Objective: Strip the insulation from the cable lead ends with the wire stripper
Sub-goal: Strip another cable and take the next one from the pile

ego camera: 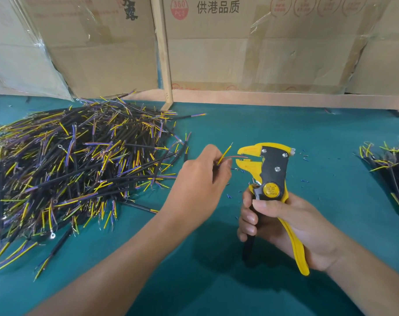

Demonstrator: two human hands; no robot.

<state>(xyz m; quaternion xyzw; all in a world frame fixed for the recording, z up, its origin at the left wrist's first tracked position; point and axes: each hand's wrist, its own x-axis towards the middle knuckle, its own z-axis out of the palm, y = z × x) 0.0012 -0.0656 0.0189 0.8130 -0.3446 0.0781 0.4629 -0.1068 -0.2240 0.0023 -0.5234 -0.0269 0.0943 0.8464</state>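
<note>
My right hand (283,222) grips the handles of a yellow and black wire stripper (272,169), held upright with its jaws pointing left. My left hand (202,179) pinches a short cable just left of the jaws. A thin red lead (236,157) from that cable reaches into the stripper's jaws. A yellow lead (225,151) of the same cable sticks up and to the right, free of the tool.
A big heap of black cables with yellow, blue and purple leads (75,169) covers the left of the green table (216,281). A smaller bundle of cables (390,165) lies at the right edge. Small insulation scraps (304,158) dot the cloth. Cardboard boxes (239,53) stand behind.
</note>
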